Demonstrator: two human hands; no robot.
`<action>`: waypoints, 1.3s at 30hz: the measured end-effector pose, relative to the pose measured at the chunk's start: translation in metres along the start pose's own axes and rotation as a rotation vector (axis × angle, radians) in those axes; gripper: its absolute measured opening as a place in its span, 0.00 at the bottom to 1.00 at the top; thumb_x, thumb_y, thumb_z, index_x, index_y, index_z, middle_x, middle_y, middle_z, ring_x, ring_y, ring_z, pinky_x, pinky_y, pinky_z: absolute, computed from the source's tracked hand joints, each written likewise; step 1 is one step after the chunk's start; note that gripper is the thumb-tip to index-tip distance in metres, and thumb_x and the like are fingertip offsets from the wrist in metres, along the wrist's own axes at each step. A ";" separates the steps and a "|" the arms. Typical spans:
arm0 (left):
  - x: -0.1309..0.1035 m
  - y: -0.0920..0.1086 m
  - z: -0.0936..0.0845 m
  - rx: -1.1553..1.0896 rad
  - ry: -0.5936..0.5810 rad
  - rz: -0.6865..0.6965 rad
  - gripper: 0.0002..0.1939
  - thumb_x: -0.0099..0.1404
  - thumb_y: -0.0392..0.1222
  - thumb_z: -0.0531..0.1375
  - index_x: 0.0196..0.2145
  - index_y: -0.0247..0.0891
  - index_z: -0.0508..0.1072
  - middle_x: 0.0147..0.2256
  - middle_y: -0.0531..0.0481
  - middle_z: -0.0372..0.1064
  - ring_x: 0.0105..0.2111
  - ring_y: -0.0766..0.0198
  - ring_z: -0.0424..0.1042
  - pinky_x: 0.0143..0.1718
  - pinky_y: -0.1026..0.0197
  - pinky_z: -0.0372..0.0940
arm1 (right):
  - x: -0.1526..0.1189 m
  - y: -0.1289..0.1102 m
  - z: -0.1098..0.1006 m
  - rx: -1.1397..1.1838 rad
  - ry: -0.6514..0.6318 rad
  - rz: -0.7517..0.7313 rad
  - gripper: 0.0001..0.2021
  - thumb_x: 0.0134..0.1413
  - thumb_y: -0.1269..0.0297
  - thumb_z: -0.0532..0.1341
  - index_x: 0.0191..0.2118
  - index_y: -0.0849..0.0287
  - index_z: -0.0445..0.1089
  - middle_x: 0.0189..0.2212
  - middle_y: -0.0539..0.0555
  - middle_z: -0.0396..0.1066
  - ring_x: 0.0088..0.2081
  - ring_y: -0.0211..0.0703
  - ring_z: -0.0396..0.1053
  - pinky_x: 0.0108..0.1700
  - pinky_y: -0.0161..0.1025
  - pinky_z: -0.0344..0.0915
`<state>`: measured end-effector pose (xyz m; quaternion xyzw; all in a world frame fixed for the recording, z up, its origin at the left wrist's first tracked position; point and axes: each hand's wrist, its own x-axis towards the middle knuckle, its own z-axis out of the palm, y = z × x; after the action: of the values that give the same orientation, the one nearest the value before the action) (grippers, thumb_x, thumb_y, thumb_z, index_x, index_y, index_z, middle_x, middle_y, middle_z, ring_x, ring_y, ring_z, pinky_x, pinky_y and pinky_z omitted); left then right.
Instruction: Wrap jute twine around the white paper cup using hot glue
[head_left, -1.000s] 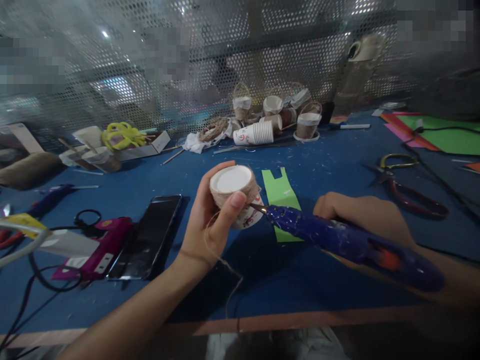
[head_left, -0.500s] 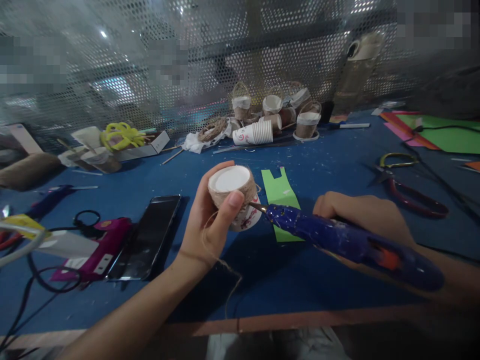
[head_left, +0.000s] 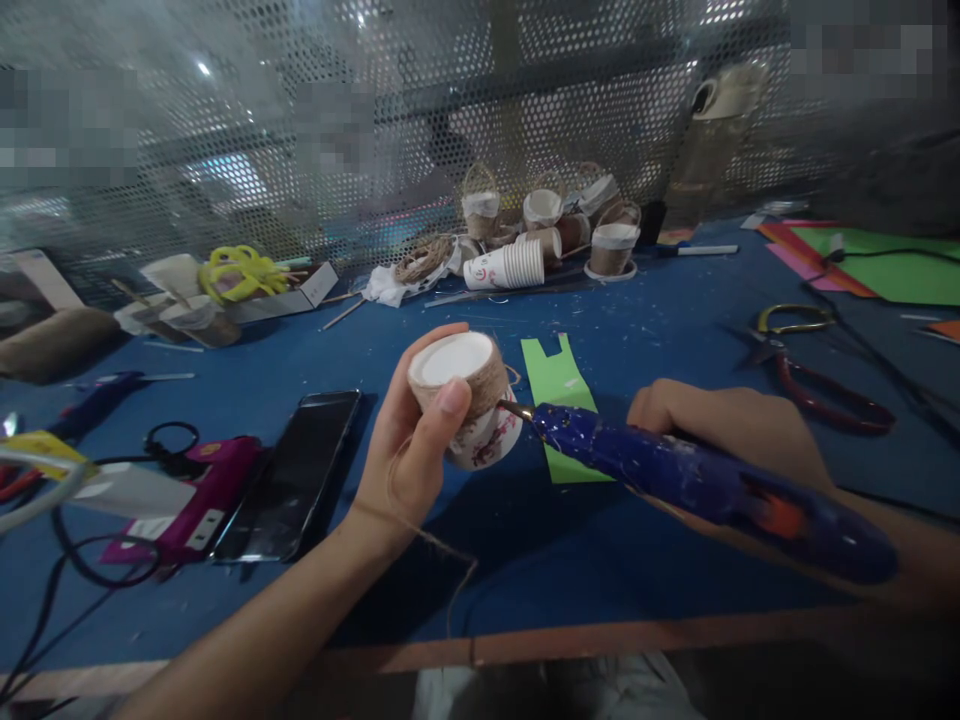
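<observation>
My left hand [head_left: 416,440] is wrapped round a small paper cup [head_left: 487,437], held tilted with its white base up. Twine [head_left: 487,382] is wound round the upper part of the cup, and a loose strand hangs past my wrist. In my right hand [head_left: 727,430] is a blue hot glue gun [head_left: 660,465] with an orange part on its body. Its metal nozzle points left and meets the cup's side at the lower edge of the twine. Below and behind the nozzle lies a notched piece of green paper [head_left: 559,385].
At the left are a phone [head_left: 292,475], a magenta power strip [head_left: 202,490] and cables. Stacked paper cups [head_left: 506,266] and twine-wrapped little baskets [head_left: 611,250] stand at the back. Red-handled pliers [head_left: 825,385] and coloured paper [head_left: 892,262] lie to the right.
The cup has tipped and turned slightly in my left hand, its base shifting a little left. More of the printed side shows. The glue gun has barely moved.
</observation>
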<state>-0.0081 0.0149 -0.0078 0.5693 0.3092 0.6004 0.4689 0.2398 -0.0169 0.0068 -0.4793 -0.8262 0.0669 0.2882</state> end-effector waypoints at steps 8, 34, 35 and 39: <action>-0.001 0.003 0.001 0.069 0.024 -0.032 0.24 0.65 0.55 0.66 0.55 0.44 0.74 0.45 0.44 0.76 0.41 0.54 0.78 0.42 0.54 0.75 | 0.002 -0.001 0.000 0.041 -0.007 -0.060 0.05 0.53 0.69 0.55 0.28 0.53 0.58 0.23 0.45 0.73 0.23 0.35 0.68 0.26 0.35 0.50; 0.001 0.000 -0.003 0.041 0.040 0.044 0.25 0.66 0.53 0.66 0.57 0.45 0.73 0.49 0.45 0.77 0.46 0.58 0.77 0.46 0.60 0.73 | 0.001 0.004 -0.004 0.002 0.019 -0.002 0.07 0.50 0.69 0.60 0.28 0.52 0.61 0.23 0.44 0.72 0.23 0.38 0.68 0.26 0.36 0.55; 0.001 0.000 -0.003 0.047 0.042 0.039 0.25 0.66 0.54 0.66 0.58 0.44 0.73 0.49 0.44 0.77 0.46 0.57 0.77 0.46 0.58 0.74 | 0.001 0.004 -0.004 0.000 0.024 0.004 0.07 0.50 0.69 0.60 0.28 0.52 0.61 0.23 0.44 0.73 0.23 0.38 0.68 0.27 0.36 0.55; 0.001 0.002 -0.001 0.066 0.044 0.007 0.26 0.65 0.56 0.66 0.58 0.44 0.73 0.50 0.43 0.77 0.47 0.53 0.77 0.49 0.54 0.74 | 0.000 0.002 -0.003 0.026 0.017 0.013 0.07 0.51 0.71 0.60 0.28 0.53 0.61 0.23 0.45 0.73 0.24 0.39 0.69 0.27 0.36 0.57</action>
<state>-0.0094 0.0156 -0.0055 0.5720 0.3370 0.6041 0.4407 0.2433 -0.0158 0.0090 -0.4816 -0.8195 0.0755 0.3012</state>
